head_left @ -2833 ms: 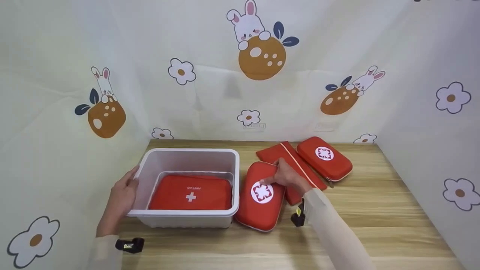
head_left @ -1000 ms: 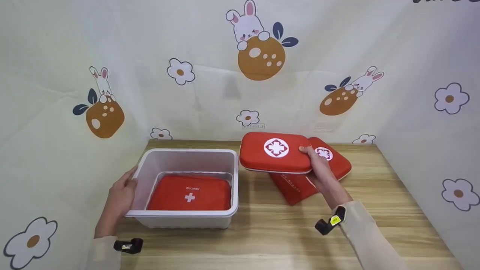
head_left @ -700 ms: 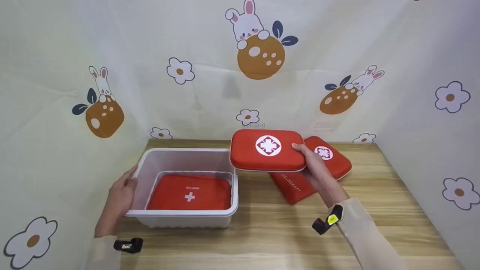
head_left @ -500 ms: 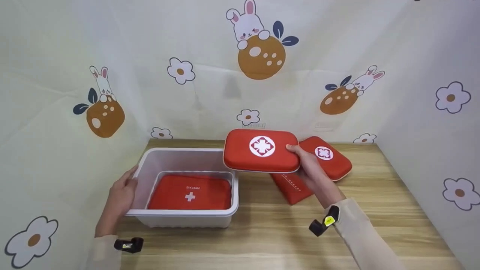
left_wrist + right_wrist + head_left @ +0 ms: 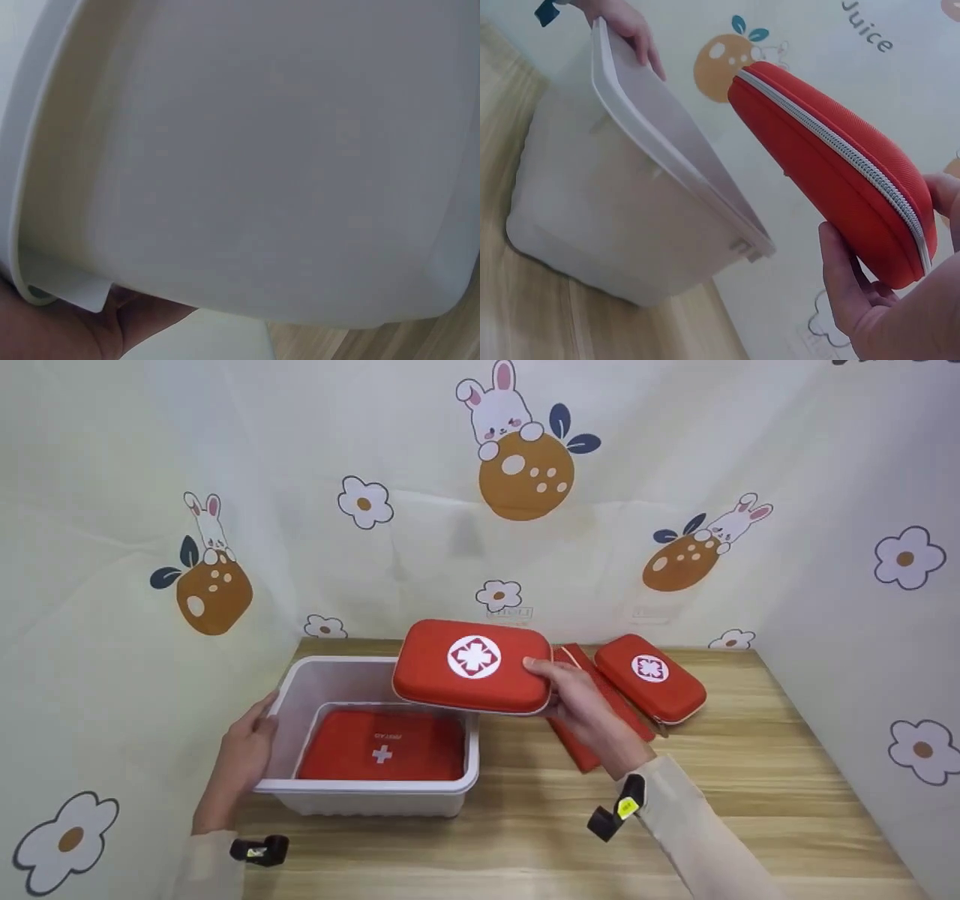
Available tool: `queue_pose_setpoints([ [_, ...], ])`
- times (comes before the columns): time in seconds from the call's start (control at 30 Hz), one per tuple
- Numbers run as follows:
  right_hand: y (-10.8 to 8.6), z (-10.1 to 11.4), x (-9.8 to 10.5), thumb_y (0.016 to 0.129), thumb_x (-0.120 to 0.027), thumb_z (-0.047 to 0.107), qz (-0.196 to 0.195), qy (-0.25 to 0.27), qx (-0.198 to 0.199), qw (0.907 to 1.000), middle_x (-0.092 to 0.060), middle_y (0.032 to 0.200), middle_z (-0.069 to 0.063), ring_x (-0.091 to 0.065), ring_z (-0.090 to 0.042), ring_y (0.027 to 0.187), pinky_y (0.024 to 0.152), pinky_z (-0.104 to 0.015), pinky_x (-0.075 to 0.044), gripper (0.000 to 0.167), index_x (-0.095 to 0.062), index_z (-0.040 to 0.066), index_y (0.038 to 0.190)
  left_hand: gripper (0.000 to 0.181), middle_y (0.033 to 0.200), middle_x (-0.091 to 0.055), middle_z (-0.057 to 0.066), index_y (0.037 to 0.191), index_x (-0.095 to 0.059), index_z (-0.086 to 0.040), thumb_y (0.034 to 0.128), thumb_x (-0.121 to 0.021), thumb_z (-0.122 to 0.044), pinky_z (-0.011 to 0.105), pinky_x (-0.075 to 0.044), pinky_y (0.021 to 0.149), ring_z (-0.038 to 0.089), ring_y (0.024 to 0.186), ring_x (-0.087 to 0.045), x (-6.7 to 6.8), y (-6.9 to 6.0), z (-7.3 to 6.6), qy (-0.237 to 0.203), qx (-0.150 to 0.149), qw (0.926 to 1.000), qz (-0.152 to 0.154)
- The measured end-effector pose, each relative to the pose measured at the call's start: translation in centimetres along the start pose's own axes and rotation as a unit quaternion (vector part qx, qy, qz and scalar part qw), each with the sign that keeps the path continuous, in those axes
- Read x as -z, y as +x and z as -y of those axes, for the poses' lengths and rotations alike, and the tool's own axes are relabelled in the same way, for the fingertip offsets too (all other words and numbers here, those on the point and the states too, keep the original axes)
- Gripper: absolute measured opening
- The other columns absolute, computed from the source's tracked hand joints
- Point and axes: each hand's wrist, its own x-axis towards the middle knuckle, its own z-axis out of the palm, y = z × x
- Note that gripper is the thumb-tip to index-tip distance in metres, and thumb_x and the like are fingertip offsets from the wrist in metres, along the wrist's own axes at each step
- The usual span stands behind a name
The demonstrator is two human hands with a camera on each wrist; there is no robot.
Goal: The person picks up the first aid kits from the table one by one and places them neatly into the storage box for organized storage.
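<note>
My right hand (image 5: 589, 709) pinches the right end of a red zip case (image 5: 435, 664) with a white cross badge, thumb on top and fingers beneath. The case hangs over the back right part of a white bin (image 5: 360, 786). In the right wrist view the case (image 5: 825, 165) shows its white zip, in the grip of my right hand (image 5: 900, 315). My left hand (image 5: 244, 750) grips the bin's left rim; the left wrist view shows that hand (image 5: 75, 326) at the bin wall (image 5: 255, 165). A flat red first aid pouch (image 5: 345, 750) lies inside the bin.
On the wooden table (image 5: 675, 825), right of the bin, a flat red pouch (image 5: 619, 709) lies beside another red zip case (image 5: 675, 690). A printed curtain (image 5: 420, 555) stands behind and on both sides.
The red case was lifted from beside the bin, turned crosswise, and carried left over the bin by my right hand. The left hand has stayed at the rim.
</note>
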Motion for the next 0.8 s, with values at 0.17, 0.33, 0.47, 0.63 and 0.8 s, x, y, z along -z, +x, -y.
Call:
queue_pose_setpoints([
  [0.17, 0.1, -0.2, -2.2, 0.089, -0.075, 0.029, 0.008, -0.009, -0.003, 0.9999, -0.071, 0.12, -0.013, -0.076, -0.022, 0.092, 0.083, -0.037, -0.063, 0.06, -0.047, 0.007, 0.136, 0.054, 0.163, -0.023, 0.027, 0.162, -0.015, -0.017, 0.1089, -0.021, -0.028, 0.065, -0.019, 0.121, 0.049, 0.15, -0.024, 0.0, -0.1, -0.1, -0.005, -0.001, 1.0, 0.001],
  [0.33, 0.2, -0.7, -4.0, 0.088, -0.075, 0.026, 0.033, -0.017, -0.001, 0.9993, -0.067, 0.123, -0.016, -0.076, -0.025, 0.091, 0.083, -0.042, -0.063, 0.064, -0.043, 0.01, 0.141, 0.054, 0.164, -0.023, 0.025, 0.162, -0.015, -0.017, 0.1088, -0.021, -0.028, 0.065, -0.02, 0.121, 0.048, 0.15, -0.023, -0.1, -0.3, -0.1, -0.008, -0.003, 1.0, 0.0],
  [0.47, 0.3, -1.5, -5.3, 0.087, -0.073, 0.025, 0.054, -0.028, -0.002, 0.9982, -0.07, 0.114, -0.015, -0.076, -0.025, 0.085, 0.078, -0.043, -0.064, 0.065, -0.042, 0.011, 0.143, 0.054, 0.164, -0.023, 0.024, 0.162, -0.016, -0.018, 0.109, -0.021, -0.028, 0.065, -0.019, 0.122, 0.047, 0.151, -0.022, -0.1, -0.3, 0.0, -0.01, -0.008, 0.9999, -0.002],
  [0.63, 0.3, -2.1, -7.1, 0.088, -0.074, 0.025, 0.075, -0.055, -0.005, 0.9956, -0.074, 0.107, -0.014, -0.076, -0.023, 0.08, 0.07, -0.036, -0.064, 0.068, -0.039, 0.008, 0.143, 0.054, 0.164, -0.023, 0.024, 0.162, -0.015, -0.019, 0.1094, -0.022, -0.029, 0.064, -0.019, 0.122, 0.046, 0.152, -0.022, -0.1, -0.3, 0.0, -0.014, -0.006, 0.9999, 0.0],
  [0.8, 0.3, -2.6, -9.1, 0.089, -0.073, 0.023, 0.089, -0.063, -0.018, 0.9938, -0.072, 0.114, -0.017, -0.076, -0.023, 0.085, 0.073, -0.036, -0.064, 0.068, -0.037, 0.007, 0.144, 0.054, 0.164, -0.023, 0.023, 0.162, -0.015, -0.019, 0.1091, -0.021, -0.029, 0.063, -0.02, 0.122, 0.046, 0.151, -0.024, -0.1, -0.2, 0.0, -0.012, -0.005, 0.9999, 0.001],
])
